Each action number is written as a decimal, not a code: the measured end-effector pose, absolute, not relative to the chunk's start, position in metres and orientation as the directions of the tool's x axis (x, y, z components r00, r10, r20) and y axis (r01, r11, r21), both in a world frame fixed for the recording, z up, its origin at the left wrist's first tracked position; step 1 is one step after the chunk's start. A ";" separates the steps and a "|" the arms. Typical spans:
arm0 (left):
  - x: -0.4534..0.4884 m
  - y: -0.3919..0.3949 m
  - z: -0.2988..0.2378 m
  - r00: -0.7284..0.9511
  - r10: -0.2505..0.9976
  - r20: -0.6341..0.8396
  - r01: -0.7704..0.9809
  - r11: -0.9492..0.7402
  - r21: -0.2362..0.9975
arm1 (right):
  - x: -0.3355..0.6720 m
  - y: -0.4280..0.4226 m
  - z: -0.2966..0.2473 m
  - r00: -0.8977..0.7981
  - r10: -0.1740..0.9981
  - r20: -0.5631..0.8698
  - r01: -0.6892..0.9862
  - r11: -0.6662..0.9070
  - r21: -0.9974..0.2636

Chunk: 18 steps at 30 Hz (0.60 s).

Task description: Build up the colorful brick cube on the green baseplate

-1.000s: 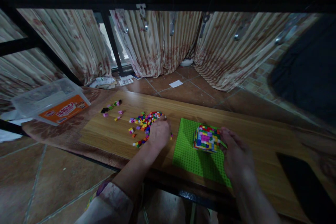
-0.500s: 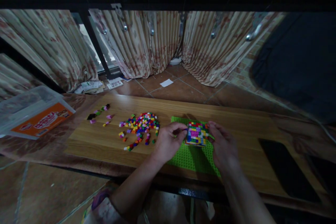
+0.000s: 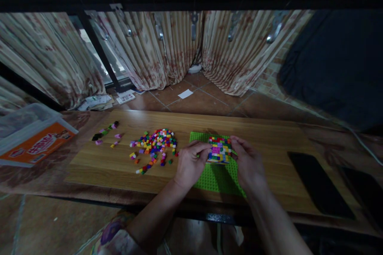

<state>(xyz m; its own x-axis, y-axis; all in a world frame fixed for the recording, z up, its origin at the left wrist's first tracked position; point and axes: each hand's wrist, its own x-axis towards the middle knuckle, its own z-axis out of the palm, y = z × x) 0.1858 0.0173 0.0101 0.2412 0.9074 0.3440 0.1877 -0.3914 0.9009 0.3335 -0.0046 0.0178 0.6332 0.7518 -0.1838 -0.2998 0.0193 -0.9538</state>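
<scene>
A many-coloured block of small toy bricks stands over the green studded baseplate; whether it rests on the plate I cannot tell. My left hand is at the block's left side, thumb and index finger pinched together, and what lies between the fingertips is hidden. On the other side, my right hand has its fingers closed along the block's right edge, with a bit of green showing by the thumb. Pink, red, yellow, white and blue bricks show on the block's top.
Left of the plate lies a pile of loose bricks, with several more bricks farther left. A clear plastic box with an orange label stands at the left end. A flat black object lies on the wooden board at right.
The view has shifted slightly to the right. My left fingertips have moved onto the block's left edge, covering a dark purple bit seen there before. My right hand keeps its place at the block.
</scene>
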 end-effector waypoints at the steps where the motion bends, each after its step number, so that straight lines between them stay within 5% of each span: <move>1: 0.187 0.017 0.010 0.230 0.917 0.326 0.158 -0.365 0.917 | 0.334 -0.005 0.017 0.632 0.753 -0.181 -0.296 0.019 -0.955; 8: 0.195 0.021 0.008 0.170 0.984 0.049 -0.115 -0.030 0.993 | 0.331 -0.004 0.012 0.590 0.795 -0.144 -0.197 -0.031 -0.980; 18: 0.197 0.028 0.023 0.273 0.923 -0.271 -0.364 0.360 0.859 | 0.333 -0.006 0.007 0.554 0.830 -0.065 -0.057 -0.040 -0.998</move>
<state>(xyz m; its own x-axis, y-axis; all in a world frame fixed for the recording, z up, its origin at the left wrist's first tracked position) 0.1974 0.0277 0.0230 0.2733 0.9228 -0.2714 -0.3642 0.3604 0.8588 0.3326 -0.0063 0.0066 0.5540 0.8300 -0.0648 -0.0572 -0.0397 -0.9976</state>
